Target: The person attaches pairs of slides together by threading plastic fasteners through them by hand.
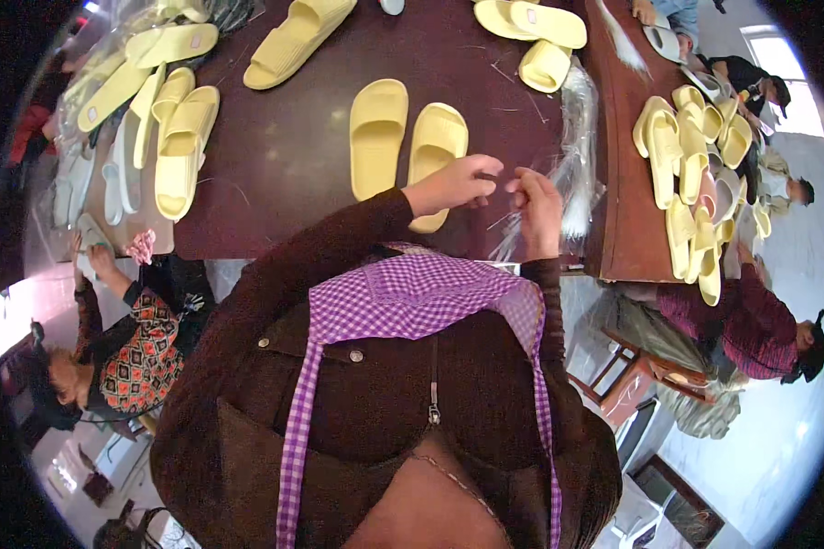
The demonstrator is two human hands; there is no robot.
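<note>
A pair of yellow slide slippers lies before me: the left slipper (378,137) is in full view, while my left forearm crosses the right slipper (439,128). Above that right slipper, my left hand (456,181) is closed, its fingers curled inward. Just beside it is my right hand (538,206), raised with thumb and fingertips pinched together. The fingertips of both hands nearly meet. Anything thin between them is too small to make out. A bundle of clear, thin plastic strands (577,151) lies on the table right of my right hand.
Yellow slippers (185,151) and grey ones (124,178) crowd the dark red table's (275,183) left side. More yellow slippers (545,37) lie far right, and a pile (691,165) covers the adjoining table. Co-workers sit left (142,357) and right (742,320).
</note>
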